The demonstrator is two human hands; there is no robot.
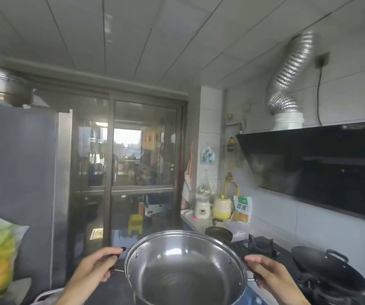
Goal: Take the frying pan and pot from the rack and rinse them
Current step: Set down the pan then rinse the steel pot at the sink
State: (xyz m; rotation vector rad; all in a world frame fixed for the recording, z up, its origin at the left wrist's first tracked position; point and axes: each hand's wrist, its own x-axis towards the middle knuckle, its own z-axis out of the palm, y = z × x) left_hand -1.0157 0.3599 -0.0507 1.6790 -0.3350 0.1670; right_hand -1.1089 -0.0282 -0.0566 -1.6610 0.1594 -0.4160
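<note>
pot (183, 269): held up in front of the person, above the tabletop edge
left hand (93, 269): fingers curled round left handle
right hand (269, 275): fingers curled round right handle
wok (329, 269): on stove, right of pot

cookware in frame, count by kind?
Steel pot, held in both hands: 1
Black wok on the stove: 1
Small dark pan behind the pot: 1
Steel pot, top left, blurred: 1
Total: 4

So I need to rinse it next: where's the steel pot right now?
In the head view, bottom centre: the steel pot is held by its side handles between left hand and right hand, left of the stove.
</note>
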